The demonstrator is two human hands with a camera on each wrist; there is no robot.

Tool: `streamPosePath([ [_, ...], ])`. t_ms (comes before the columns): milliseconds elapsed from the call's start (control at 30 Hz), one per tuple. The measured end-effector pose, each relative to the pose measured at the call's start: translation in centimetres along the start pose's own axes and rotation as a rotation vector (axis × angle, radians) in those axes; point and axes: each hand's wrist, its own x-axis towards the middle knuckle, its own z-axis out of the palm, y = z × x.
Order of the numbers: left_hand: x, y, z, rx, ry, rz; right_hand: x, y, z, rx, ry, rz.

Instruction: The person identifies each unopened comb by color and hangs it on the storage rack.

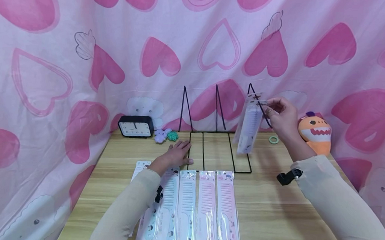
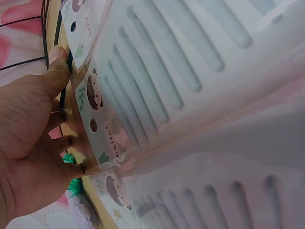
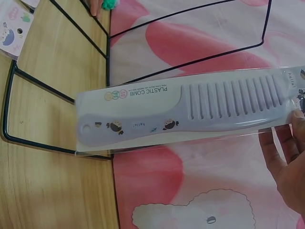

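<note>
My right hand (image 1: 284, 116) pinches the top of a lavender plastic comb in a clear packet (image 3: 224, 102) with thumb and fingers. The packet hangs tilted at the right-hand prong of a black wire rack (image 1: 203, 149), and a second packet overlaps behind it in the head view. My left hand (image 1: 178, 155) rests at the left side of the rack's base with its fingers extended. Just below that hand, several packaged combs (image 1: 187, 203) lie fanned on the table; the left forearm hides part of them.
A black-framed clock (image 1: 135, 126), a purple flower-like piece (image 1: 161, 135) and a green piece (image 1: 172, 136) stand at the back left. On the right are a pale green ring (image 1: 273, 140) and an orange plush toy (image 1: 315, 133). A heart-print curtain (image 1: 185, 34) encloses the wooden table (image 1: 270, 204).
</note>
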Motion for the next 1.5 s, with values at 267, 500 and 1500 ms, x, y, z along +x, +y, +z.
streamPosePath([
  [267, -0.8, 1.1, -0.7, 0.064, -0.022, -0.022, 0.1, 0.4, 0.2, 0.035, 0.014, -0.018],
  [500, 1.4, -1.2, 1.0, -0.036, -0.029, -0.037, 0.2, 1.1, 0.2, 0.062, 0.007, -0.024],
  [1500, 0.0, 0.1, -0.2, 0.008, -0.018, -0.020, -3.1, 5.5, -1.3, -0.172, -0.202, 0.171],
])
